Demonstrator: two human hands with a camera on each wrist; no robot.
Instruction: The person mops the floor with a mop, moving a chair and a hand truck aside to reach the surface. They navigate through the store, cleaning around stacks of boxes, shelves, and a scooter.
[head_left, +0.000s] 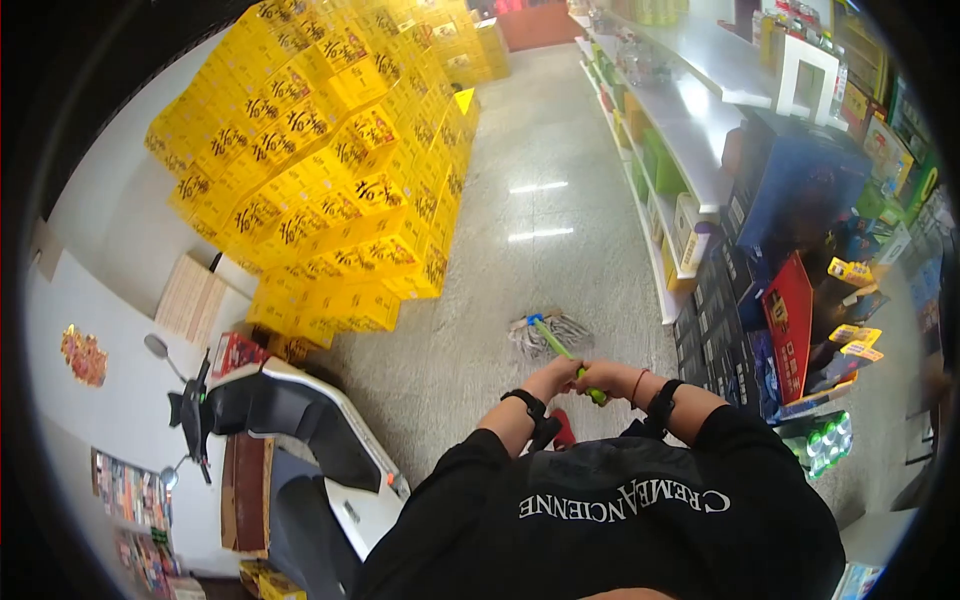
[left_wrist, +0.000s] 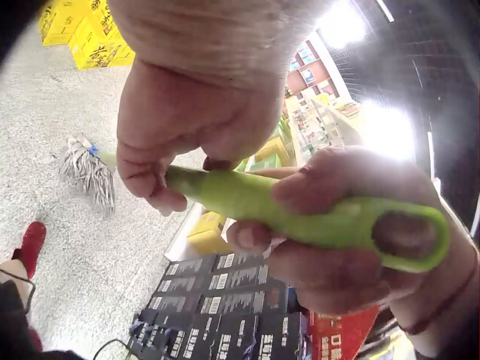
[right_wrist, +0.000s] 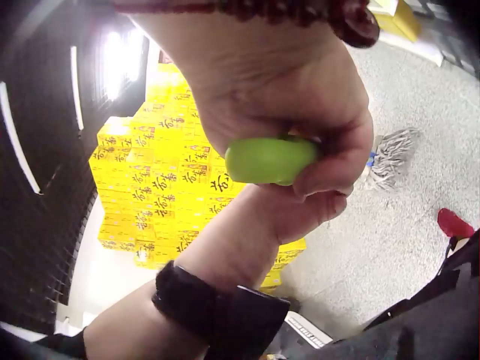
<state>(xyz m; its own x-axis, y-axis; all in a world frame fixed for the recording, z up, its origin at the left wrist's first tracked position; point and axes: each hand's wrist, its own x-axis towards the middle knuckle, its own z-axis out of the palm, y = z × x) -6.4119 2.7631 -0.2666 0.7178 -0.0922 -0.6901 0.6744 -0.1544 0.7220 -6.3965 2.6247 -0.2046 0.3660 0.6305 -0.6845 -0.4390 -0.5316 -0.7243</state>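
Note:
A mop with a green handle [left_wrist: 247, 201] and a grey string head [head_left: 551, 337] rests its strings on the floor ahead of me. My right hand [left_wrist: 337, 232] grips the handle near its top end, just short of the loop with a hole in it. Lower on the same handle, the fingers of my left hand [left_wrist: 191, 112] curl round the shaft. In the right wrist view the rounded green handle end [right_wrist: 270, 160] pokes out of the right hand [right_wrist: 300, 97], with the left hand [right_wrist: 300, 214] close below it.
Yellow cartons [head_left: 330, 180] are stacked high along the left. A white scooter [head_left: 330, 420] with a black seat stands at my near left. Shelves [head_left: 650, 150] line the right side, with dark boxes [head_left: 712, 320] at their near end. Grey floor [head_left: 530, 220] runs between them.

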